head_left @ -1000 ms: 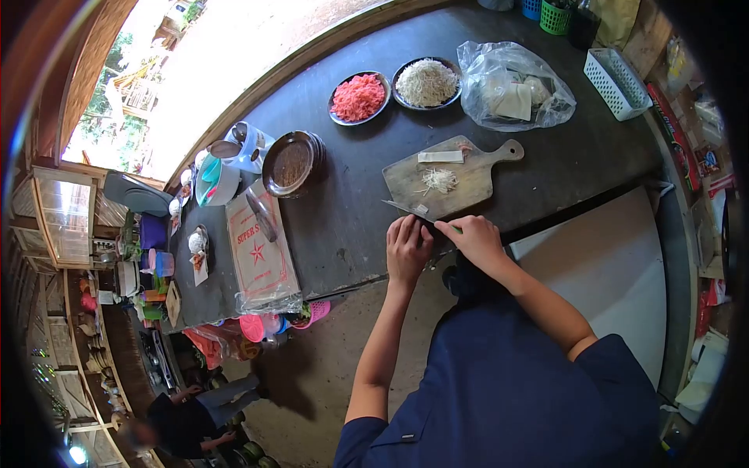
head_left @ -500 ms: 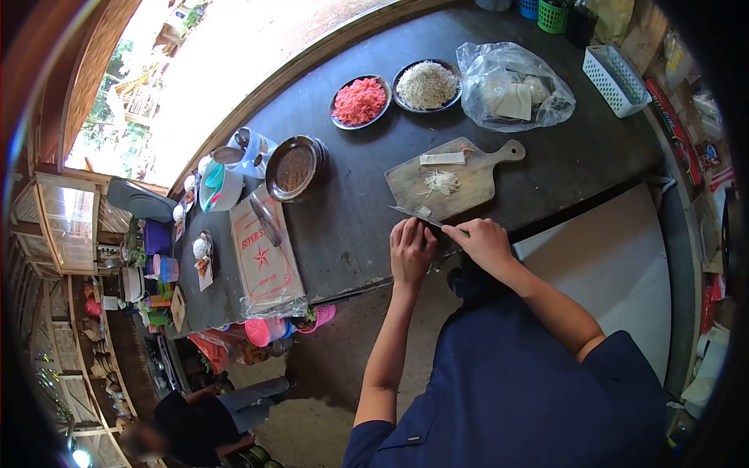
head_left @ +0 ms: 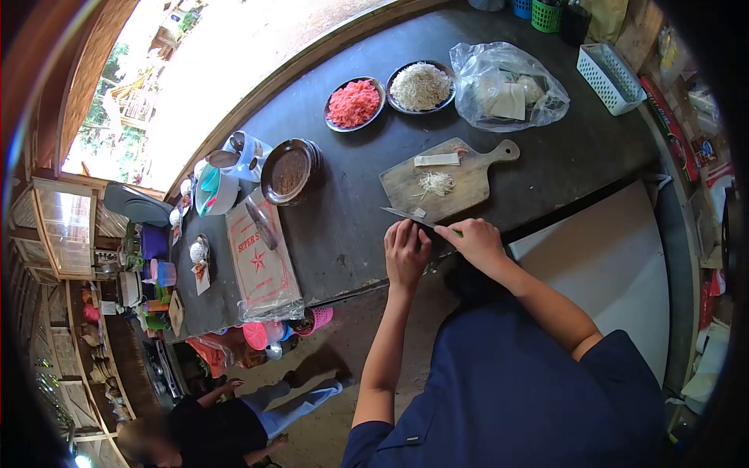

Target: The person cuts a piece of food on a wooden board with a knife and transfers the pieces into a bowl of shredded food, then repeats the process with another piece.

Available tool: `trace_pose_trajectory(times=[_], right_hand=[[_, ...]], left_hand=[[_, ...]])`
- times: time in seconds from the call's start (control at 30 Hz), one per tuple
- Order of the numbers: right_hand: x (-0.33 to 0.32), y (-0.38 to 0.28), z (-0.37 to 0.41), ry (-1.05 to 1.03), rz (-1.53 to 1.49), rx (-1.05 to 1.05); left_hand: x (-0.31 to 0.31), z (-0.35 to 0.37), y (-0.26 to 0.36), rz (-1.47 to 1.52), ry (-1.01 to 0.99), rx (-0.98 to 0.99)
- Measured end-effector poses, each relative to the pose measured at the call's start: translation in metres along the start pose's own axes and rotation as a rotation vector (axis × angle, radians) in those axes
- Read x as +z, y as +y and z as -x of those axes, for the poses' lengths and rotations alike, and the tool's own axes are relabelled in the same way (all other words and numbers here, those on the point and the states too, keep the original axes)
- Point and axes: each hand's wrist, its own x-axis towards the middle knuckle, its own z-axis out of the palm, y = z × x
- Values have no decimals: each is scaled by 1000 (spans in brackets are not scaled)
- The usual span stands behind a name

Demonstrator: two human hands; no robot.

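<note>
My right hand (head_left: 477, 243) is wrapped round the green handle of a knife (head_left: 402, 214), whose blade points left along the near edge of the wooden cutting board (head_left: 470, 187). Just below the blade, my left hand (head_left: 407, 251) has its fingers curled together; what they hold, if anything, is hidden. A small pale piece (head_left: 420, 213) lies beside the blade. In the middle of the board is a little heap of thin white shreds (head_left: 437, 184). Behind it rests a white block (head_left: 437, 160).
Beyond the board stand a bowl of pink shreds (head_left: 353, 104), a bowl of white shreds (head_left: 422, 86) and a clear plastic bag (head_left: 546, 109). Stacked brown plates (head_left: 287, 170) and a printed packet (head_left: 261, 269) lie left. Another person (head_left: 211, 429) is at lower left.
The view has shifted slightly, moving the table things a little left. The person at lower left has moved rightward, legs now farther apart. My hands keep nearly the same pose at the knife.
</note>
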Motion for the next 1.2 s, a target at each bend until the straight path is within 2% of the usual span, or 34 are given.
trace_pose_trajectory(times=[0.57, 0.63, 1.2], right_hand=[[-6, -6, -1, -86, 35, 24], [-5, -2, 1, -26, 5, 24], [0, -7, -6, -55, -22, 33]], left_hand=[[1, 1, -6, 3, 8, -2], [1, 1, -3, 15, 7, -4], [-2, 2, 0, 25, 18, -7]])
